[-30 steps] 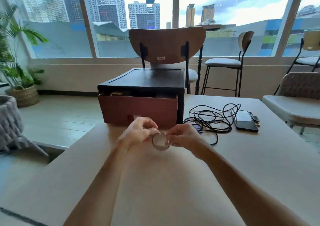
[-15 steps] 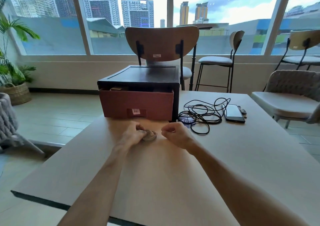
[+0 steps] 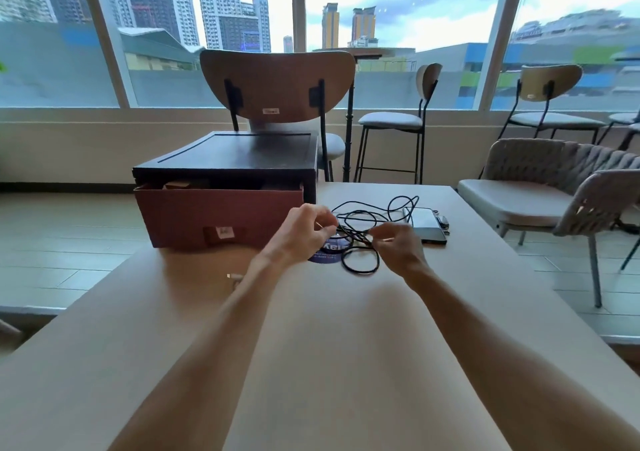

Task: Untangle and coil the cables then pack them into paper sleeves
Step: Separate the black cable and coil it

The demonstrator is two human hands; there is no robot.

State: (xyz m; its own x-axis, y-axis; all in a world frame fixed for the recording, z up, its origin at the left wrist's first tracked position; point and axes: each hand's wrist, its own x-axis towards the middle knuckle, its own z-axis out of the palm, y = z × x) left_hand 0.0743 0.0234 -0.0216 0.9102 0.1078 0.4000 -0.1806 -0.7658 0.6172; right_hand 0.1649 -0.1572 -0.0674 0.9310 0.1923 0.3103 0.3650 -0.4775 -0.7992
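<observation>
Cables (image 3: 356,230) lie tangled on the table (image 3: 311,346) between box (image 3: 221,208) and phone (image 3: 427,225), uncoiled and unpacked, so most work seems left; right hand (image 3: 398,242) pinches one strand, left hand (image 3: 304,232) curls beside it, grip unclear.

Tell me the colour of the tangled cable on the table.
Black; the cable shows best in the head view.
</observation>
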